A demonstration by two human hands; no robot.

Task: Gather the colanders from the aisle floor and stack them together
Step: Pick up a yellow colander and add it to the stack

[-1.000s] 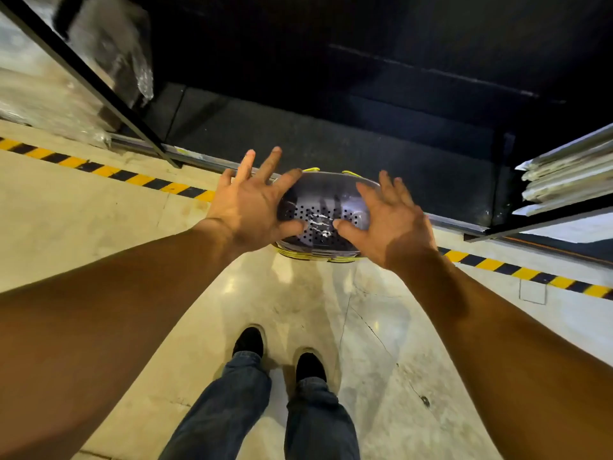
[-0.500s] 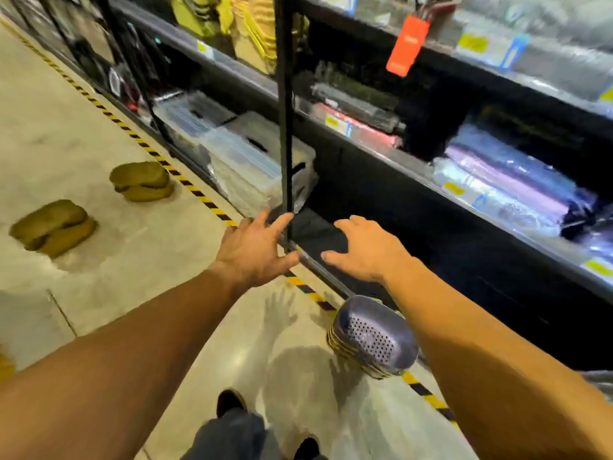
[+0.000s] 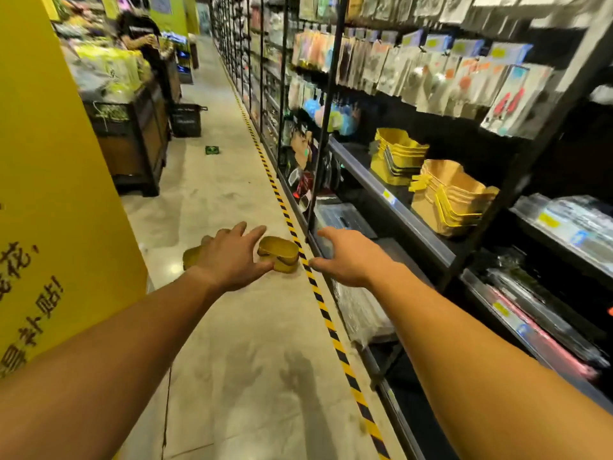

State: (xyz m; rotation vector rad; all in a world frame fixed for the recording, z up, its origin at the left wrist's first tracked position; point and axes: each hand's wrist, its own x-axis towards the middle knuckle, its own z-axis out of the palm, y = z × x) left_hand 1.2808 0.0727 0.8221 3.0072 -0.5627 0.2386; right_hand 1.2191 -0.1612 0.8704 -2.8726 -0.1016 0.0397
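We have let go of the steel colander stack and looked up the aisle, so the next pickup begins. Our left hand point(image 3: 229, 257) and right hand point(image 3: 345, 257) are both spread wide, holding nothing. Beyond and between them a yellow colander point(image 3: 280, 254) lies upturned on the floor point(image 3: 252, 343); another point(image 3: 190, 257) peeks from behind the left hand.

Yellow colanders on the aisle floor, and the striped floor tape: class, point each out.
Nearer yellow colander pile point(image 3: 280, 255), head view, upturned base.
Farther colander pile point(image 3: 190, 257), head view, edge left of the hand.
Striped floor tape point(image 3: 326, 318), head view, mid-length.
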